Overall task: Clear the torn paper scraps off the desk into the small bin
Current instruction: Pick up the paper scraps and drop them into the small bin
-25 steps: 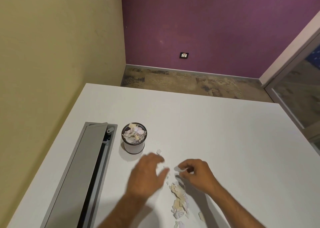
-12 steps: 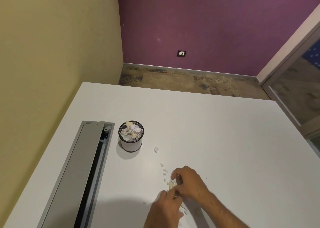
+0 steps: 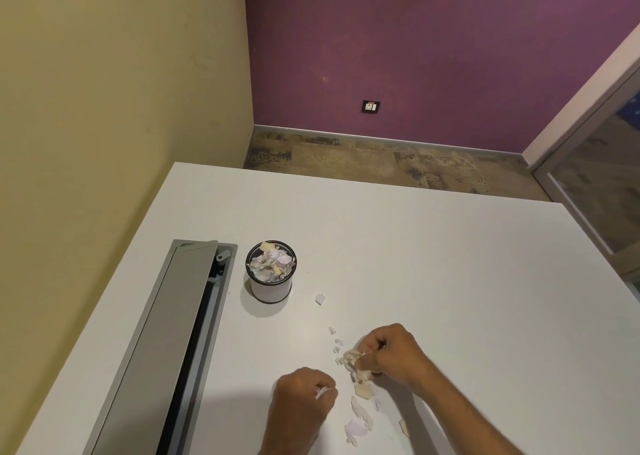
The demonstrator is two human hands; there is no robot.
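The right hand point(image 3: 393, 354) has its fingers curled round a clump of torn paper scraps point(image 3: 356, 361) on the white desk point(image 3: 450, 281), gathering them at its fingertips. The left hand point(image 3: 304, 399), just beside it and nearer the person, is closed in a fist with a white scrap point(image 3: 322, 392) pinched at its fingertips. More loose scraps point(image 3: 360, 416) lie between the two forearms, and a few small bits trail away from the right hand toward a single scrap point(image 3: 320, 298). The small bin point(image 3: 271, 290), piled full of paper, stands beyond the left hand, just beside the grey cable tray lid point(image 3: 173, 333)
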